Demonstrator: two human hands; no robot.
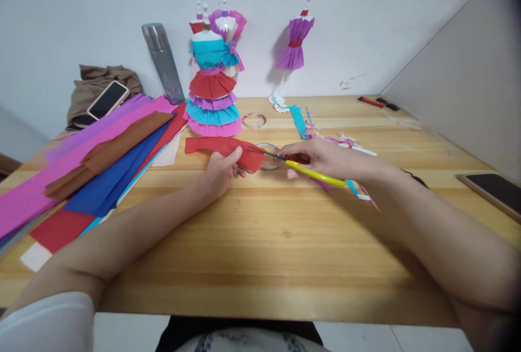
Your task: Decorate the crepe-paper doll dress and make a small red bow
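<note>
Running crosswise above the wooden table, a red paper strip had its long axis nearly left to right, one end pointing left toward the stack of coloured paper and the other sloping slightly toward the wearer. The left hand pinched it right of its middle, the thumb pressed on the upper face and the other fingers curled beneath; the longer part lay to the left of the thumb, the shorter to the right. A pair of scissors pointed left and slightly away from the wearer, its dark blades at the strip's right part and its yellow handle slanting back to the right. The fingers of the right hand were curled around the scissors near the pivot; whether any passed through the handle could not be told. A ruffled dress form stood behind the strip.
</note>
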